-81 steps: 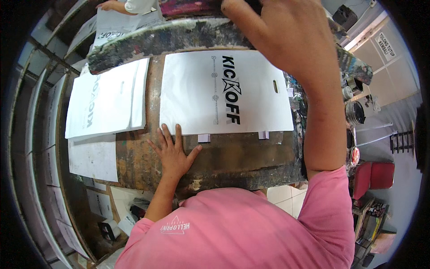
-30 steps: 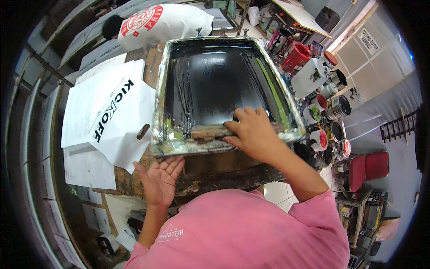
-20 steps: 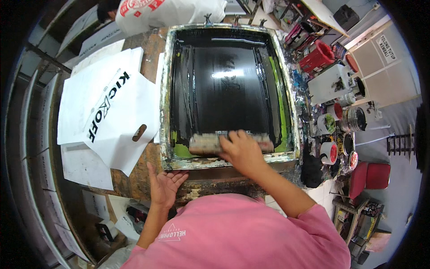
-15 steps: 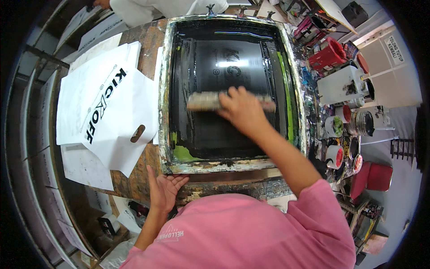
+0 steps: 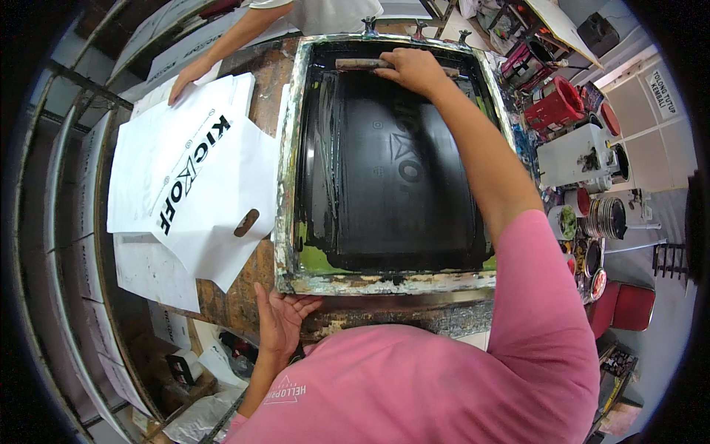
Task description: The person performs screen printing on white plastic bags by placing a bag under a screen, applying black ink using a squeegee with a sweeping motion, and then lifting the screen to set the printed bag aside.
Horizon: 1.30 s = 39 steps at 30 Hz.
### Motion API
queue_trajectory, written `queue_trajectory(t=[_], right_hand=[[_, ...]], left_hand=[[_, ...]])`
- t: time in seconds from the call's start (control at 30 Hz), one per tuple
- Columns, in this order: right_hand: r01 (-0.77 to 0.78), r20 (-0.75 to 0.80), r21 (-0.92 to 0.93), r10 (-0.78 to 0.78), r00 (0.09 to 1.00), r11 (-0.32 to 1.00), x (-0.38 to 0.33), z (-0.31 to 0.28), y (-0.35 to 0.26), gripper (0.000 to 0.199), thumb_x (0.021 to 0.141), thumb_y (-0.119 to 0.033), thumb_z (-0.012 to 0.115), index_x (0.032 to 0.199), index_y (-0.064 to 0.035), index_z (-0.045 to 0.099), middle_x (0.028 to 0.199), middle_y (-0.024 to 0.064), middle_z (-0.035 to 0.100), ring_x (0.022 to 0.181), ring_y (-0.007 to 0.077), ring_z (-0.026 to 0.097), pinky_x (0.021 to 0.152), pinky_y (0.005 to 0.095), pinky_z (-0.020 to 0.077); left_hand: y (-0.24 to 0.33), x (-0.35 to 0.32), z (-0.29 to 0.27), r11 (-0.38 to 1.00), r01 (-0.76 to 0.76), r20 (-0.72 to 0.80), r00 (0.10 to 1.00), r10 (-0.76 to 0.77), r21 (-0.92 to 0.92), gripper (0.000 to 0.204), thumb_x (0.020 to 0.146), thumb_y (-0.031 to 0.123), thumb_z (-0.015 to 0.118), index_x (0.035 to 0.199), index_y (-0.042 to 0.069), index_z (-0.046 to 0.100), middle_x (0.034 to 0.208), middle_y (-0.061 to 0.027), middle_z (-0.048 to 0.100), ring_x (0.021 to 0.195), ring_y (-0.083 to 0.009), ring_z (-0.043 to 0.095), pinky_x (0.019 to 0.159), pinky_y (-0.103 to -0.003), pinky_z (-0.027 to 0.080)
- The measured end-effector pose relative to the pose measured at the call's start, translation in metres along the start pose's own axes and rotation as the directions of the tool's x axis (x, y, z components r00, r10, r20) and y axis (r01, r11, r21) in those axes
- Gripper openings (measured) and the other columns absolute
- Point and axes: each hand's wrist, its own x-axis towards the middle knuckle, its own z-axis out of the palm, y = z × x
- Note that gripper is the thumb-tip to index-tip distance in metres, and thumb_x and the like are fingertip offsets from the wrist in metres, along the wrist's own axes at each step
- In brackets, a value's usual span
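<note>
A: Where is the squeegee (image 5: 359,64)?
B: Near the far end of the screen (image 5: 384,283), lying crosswise inside the frame. The right hand (image 5: 414,70) grips it from above, fingers wrapped over the top and thumb on the near side.
A: And the left hand (image 5: 281,318)?
B: Well apart from the right one, down by the screen's near left corner. It is spread and holds nothing, palm turned up, fingertips just at the lower edge of the frame. I can't tell whether they press on it.
A: What is in the screen?
B: Black ink (image 5: 392,222) over most of the mesh, with faint letter shapes showing in the middle. Green patches line the near corners and the right side.
A: What does it rest on?
B: A worn brown table (image 5: 255,274). Three bolts (image 5: 419,29) stand along the far side of the frame.
A: Anything to the left?
B: A stack (image 5: 133,159) of white sheets, and a bag (image 5: 211,237) askew on top, with bold black lettering and an oval handle hole. A co-worker's hand (image 5: 188,78) reaches in to the stack's far edge.
A: To the right?
B: A red bucket (image 5: 555,100) among open tubs, then a red chair (image 5: 629,307) lower down.
</note>
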Motion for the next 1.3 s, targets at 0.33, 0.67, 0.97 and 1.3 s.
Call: queue_trajectory(t=[0.33, 0.67, 0.97, 1.3], right_hand=[[-0.002, 0.129, 0.091, -0.01, 0.992, 0.996, -0.144, -0.085, -0.12, 0.038, 0.098, -0.046, 0.064, 0.11, -0.0102, 0.063, 0.099, 0.0152, 0.071, 0.092, 0.0378, 0.071, 0.079, 0.0501, 0.0553], [-0.014, -0.171, 0.035, 0.02, 0.985, 0.999, -0.245, -0.239, -0.232, 0.037, 0.092, -0.036, 0.069, 0.107, -0.0039, 0.058, 0.088, 0.013, 0.06, 0.097, 0.0357, 0.063, 0.088, 0.0527, 0.0511], [-0.058, -0.534, -0.212, -0.066, 0.843, 0.976, -0.152, -0.296, -0.203, 0.032, 0.092, -0.037, 0.062, 0.092, -0.006, 0.069, 0.082, 0.0135, 0.069, 0.082, 0.0348, 0.067, 0.082, 0.0489, 0.0439], [-0.265, -0.602, 0.013, 0.219, 0.768, 0.964, -0.107, -0.333, -0.225, 0.044, 0.088, -0.038, 0.055, 0.07, 0.0001, 0.069, 0.052, 0.0114, 0.057, 0.053, 0.0239, 0.06, 0.06, 0.04, 0.0511]], left_hand=[[0.006, -0.012, 0.008, 0.993, -0.119, 0.094, 0.989, 0.118, -0.002, 0.1, 0.099, 0.083, 0.028, 0.141, -0.008, 0.038, 0.128, -0.0301, 0.062, 0.122, -0.0394, 0.065, 0.107, -0.051, 0.051], [0.058, -0.037, 0.032, 0.862, -0.504, 0.398, 0.78, 0.483, -0.058, 0.114, 0.089, 0.083, 0.054, 0.148, -0.012, 0.033, 0.139, -0.0371, 0.056, 0.136, -0.0486, 0.054, 0.118, -0.055, 0.043], [0.074, 0.03, 0.065, 0.013, -0.665, 0.497, 0.571, 0.654, 0.746, 0.098, 0.093, 0.074, 0.058, 0.163, 0.01, 0.035, 0.164, -0.0317, 0.031, 0.155, -0.0507, 0.022, 0.125, -0.067, 0.013], [-0.02, 0.067, 0.033, -0.502, -0.124, 0.4, 0.775, 0.489, 0.856, 0.106, 0.091, 0.086, 0.042, 0.164, 0.009, 0.034, 0.17, -0.0278, 0.022, 0.162, -0.0415, 0.007, 0.118, -0.075, -0.011]])
